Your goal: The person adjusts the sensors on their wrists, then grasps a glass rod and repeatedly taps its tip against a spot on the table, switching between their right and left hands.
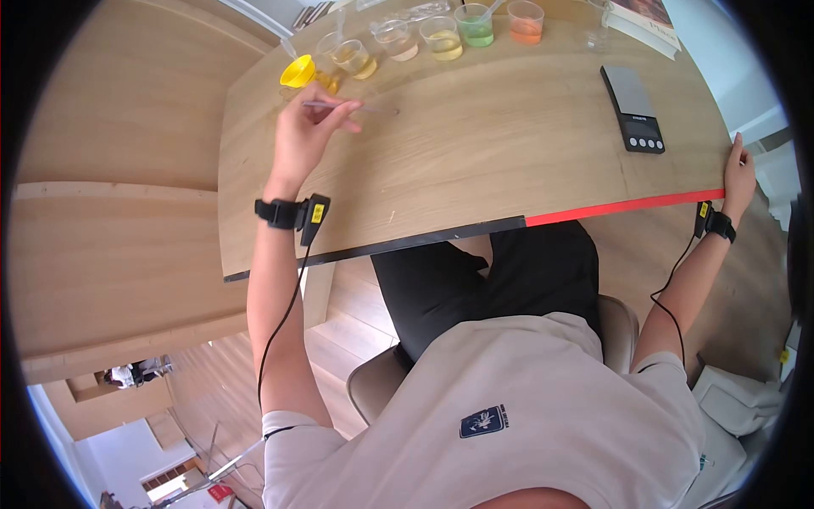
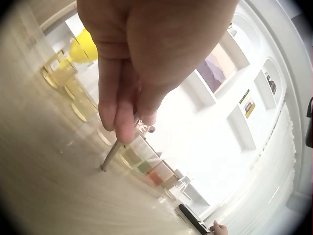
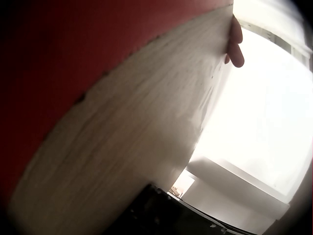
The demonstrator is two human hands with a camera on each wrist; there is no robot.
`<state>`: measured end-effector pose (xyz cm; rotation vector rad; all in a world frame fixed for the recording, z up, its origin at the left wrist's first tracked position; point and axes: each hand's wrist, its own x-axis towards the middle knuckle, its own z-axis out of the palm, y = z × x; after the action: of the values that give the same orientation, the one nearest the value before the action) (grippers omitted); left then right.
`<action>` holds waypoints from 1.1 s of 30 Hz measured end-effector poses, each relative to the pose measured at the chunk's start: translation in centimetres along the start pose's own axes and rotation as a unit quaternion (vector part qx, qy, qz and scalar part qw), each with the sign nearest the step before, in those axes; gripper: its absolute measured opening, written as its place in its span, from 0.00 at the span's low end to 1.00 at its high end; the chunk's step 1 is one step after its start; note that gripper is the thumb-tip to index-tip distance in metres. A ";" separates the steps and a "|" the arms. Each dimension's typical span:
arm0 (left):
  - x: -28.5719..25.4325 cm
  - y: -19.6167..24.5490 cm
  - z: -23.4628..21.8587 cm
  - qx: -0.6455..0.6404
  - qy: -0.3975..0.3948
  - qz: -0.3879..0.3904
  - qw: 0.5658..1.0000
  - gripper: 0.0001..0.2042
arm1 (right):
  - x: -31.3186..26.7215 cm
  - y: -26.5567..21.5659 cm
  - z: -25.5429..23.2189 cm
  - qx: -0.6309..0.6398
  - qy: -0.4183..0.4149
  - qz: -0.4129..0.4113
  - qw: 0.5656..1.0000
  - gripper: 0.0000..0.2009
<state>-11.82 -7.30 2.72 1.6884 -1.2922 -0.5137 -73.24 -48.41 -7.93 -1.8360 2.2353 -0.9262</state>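
Note:
Between thumb and fingers, the left hand (image 1: 307,134) pinches a thin stick (image 1: 373,109) over the table's left part; in the left wrist view the stick (image 2: 111,154) slants down from the fingertips. Just beyond that hand stands a yellow funnel (image 1: 298,73) on a clear cup. The right hand (image 1: 739,176) rests at the table's right edge, holding no object that shows; in the right wrist view only some fingers (image 3: 236,46) appear past the board's edge.
Along the far side stand several clear cups, among them one with green liquid (image 1: 477,34) and one with orange liquid (image 1: 526,27). A black scale (image 1: 638,114) lies at the right, near a book (image 1: 644,30). Red tape (image 1: 623,206) lines part of the near edge.

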 end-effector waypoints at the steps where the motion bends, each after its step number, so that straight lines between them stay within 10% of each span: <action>1: -0.9 -0.1 -0.6 0.001 0.002 -0.001 1.000 0.07 | 0.1 0.2 0.0 0.000 -0.001 -0.004 1.000 0.39; 15: -1.3 -1.8 1.4 -0.055 0.111 -0.018 0.992 0.07 | 0.0 0.1 0.0 -0.020 0.002 -0.007 1.000 0.39; 33: -2.6 5.0 11.8 -0.191 -0.053 -0.033 0.980 0.07 | 0.8 0.7 0.4 -0.015 -0.009 -0.010 1.000 0.40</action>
<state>-24.44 -9.91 0.63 1.3980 -1.1290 -0.8446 -73.86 -49.22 -8.43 -1.8756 2.2360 -0.8821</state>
